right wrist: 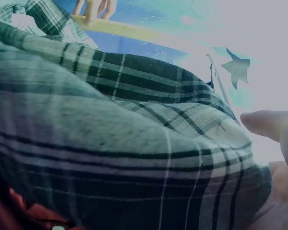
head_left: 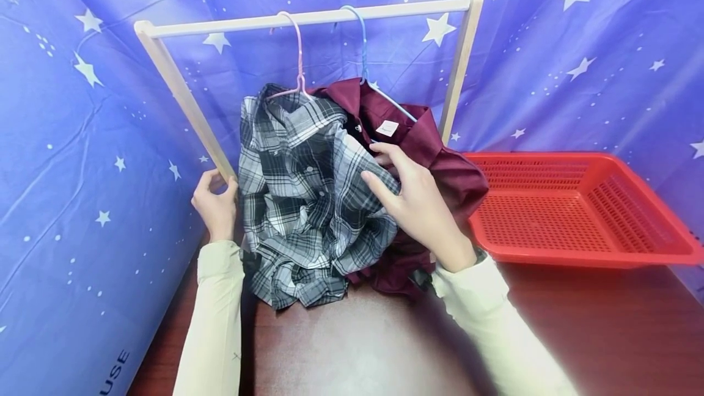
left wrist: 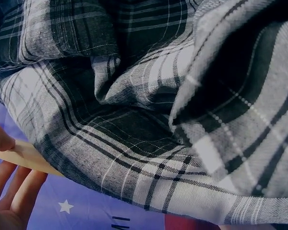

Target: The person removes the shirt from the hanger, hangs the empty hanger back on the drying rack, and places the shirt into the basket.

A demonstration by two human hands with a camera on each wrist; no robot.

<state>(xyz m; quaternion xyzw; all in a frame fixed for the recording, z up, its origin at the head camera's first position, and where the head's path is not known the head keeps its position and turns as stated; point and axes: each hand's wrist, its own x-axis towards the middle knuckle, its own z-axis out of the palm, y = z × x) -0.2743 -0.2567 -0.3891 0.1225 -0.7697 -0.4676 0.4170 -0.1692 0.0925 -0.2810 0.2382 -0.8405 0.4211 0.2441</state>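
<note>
My left hand [head_left: 216,200] grips the left post [head_left: 189,102] of a wooden garment rack low down; the left wrist view shows thumb and fingers on either side of the wood. A grey-and-black plaid shirt [head_left: 297,182] hangs from the rack on a pink hanger [head_left: 299,54]. My right hand [head_left: 420,200] is at that shirt's right shoulder, thumb and forefinger extended and apart, the other fingers partly hidden. In the right wrist view its thumb [right wrist: 269,124] stands off the plaid cloth. Behind hangs a maroon shirt [head_left: 459,176] on a blue hanger [head_left: 363,47].
A red plastic basket [head_left: 583,256] stands on the brown table [head_left: 352,347] to the right of the rack. The rack's top bar [head_left: 220,27] crosses above the shirts. Blue star-printed curtain [head_left: 550,78] surrounds the back and sides.
</note>
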